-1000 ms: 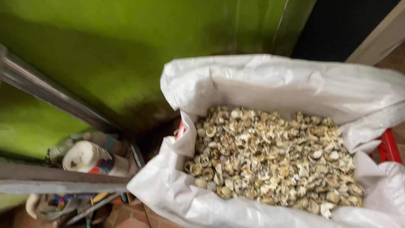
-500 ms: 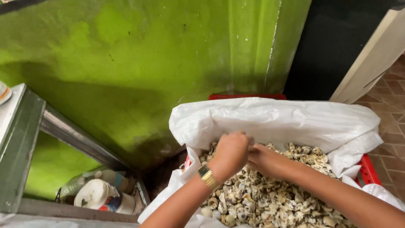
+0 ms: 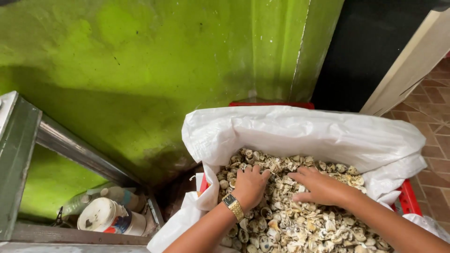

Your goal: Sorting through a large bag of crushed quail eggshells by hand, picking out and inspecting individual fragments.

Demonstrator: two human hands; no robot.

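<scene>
From the head camera I see both hands down in the heap of pale broken shells (image 3: pixel 300 225), or perhaps husks; the view is too coarse to say which. The heap fills a white woven sack (image 3: pixel 304 133) that lines a red crate (image 3: pixel 408 199).

My left hand (image 3: pixel 251 187), a gold wristwatch (image 3: pixel 233 206) on its wrist, lies palm down on the near left of the heap. Its fingers are loosely spread and their tips sink a little among the pieces. My right hand (image 3: pixel 321 187) rests flat beside it, apart from it, fingers splayed and gripping nothing.

I judge this to be the start of working through the pile. Lifting any of it would call for curling the fingers under the loose pieces and cupping them.

The crate stands against a stained green wall (image 3: pixel 140 70), on a reddish brick floor (image 3: pixel 436 107). To the left a grey metal frame (image 3: pixel 70 147) slants down, with a white tub (image 3: pixel 105 218) and bottles beneath it.
</scene>
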